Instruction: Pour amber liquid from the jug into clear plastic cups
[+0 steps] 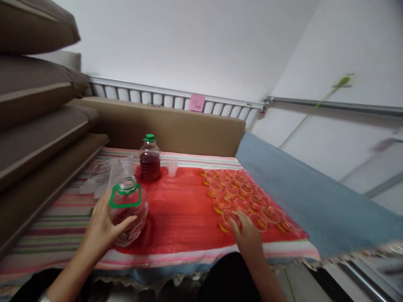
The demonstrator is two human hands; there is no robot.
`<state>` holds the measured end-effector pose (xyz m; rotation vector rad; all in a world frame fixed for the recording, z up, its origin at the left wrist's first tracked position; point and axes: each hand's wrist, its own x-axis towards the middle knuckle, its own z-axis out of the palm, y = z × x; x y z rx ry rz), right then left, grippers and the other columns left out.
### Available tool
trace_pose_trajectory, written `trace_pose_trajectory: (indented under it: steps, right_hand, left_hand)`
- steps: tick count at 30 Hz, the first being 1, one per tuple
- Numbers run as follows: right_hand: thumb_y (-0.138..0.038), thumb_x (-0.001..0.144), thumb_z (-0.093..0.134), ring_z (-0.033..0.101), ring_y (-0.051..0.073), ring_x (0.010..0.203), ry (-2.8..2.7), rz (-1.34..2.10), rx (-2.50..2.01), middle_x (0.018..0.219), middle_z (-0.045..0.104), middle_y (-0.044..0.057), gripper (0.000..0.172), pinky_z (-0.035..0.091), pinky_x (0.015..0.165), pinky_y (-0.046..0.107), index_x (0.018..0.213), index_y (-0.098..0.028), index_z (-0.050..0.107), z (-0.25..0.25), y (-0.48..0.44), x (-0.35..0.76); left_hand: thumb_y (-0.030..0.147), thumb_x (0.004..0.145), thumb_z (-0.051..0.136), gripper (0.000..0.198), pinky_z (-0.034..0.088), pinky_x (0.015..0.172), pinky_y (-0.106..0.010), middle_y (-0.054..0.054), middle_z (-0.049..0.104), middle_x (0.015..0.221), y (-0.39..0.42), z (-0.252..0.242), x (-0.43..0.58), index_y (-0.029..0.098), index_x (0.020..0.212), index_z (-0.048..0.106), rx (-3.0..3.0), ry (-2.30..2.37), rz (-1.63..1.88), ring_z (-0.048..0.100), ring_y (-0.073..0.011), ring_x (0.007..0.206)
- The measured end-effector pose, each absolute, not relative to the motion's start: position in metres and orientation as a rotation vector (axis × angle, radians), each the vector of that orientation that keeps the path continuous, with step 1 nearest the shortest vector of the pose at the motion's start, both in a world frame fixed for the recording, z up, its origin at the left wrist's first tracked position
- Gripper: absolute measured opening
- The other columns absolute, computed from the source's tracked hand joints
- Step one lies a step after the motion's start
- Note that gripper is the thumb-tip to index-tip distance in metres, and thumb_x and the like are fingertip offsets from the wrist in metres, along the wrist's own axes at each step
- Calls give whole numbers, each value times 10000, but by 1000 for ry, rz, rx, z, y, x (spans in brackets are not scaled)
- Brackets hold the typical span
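Note:
My left hand (105, 220) rests against the left side of a clear round jar (134, 222) with a green handle ring (126, 205) round its open neck; thumb and fingers are spread. At the right, my right hand (245, 230) has its fingers bent at the rim of a clear plastic cup (229, 220), the nearest cup at the left of several rows. These cups (242, 205) show yellow or orange low down and stand on a red sheet (182, 209). Whether the fingers grip the rim is hard to tell.
Behind the jar stands a capped bottle of dark red liquid (150, 163), beside a stack of clear cups (172, 167). Clear plastic bags (103, 176) lie at the left. Brown cushions (37, 126) are piled far left; a blue surface (299, 188) slopes along the right.

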<state>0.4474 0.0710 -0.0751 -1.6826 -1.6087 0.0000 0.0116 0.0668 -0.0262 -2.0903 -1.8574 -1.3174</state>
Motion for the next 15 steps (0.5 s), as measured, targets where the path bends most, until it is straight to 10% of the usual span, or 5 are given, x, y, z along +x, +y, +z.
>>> trace_pose_trajectory:
  steps: [15]
  right_hand:
    - [-54, 764, 542, 561, 237, 1128, -2420, 18, -1488, 1194, 648, 122, 423, 397, 927, 313, 1165, -165, 614, -27, 334, 234]
  left_hand:
    - [428, 743, 681, 843, 380, 1048, -567, -161, 419, 1433, 59, -38, 19, 234, 1437, 243, -2031, -1867, -1368, 385, -360, 1328]
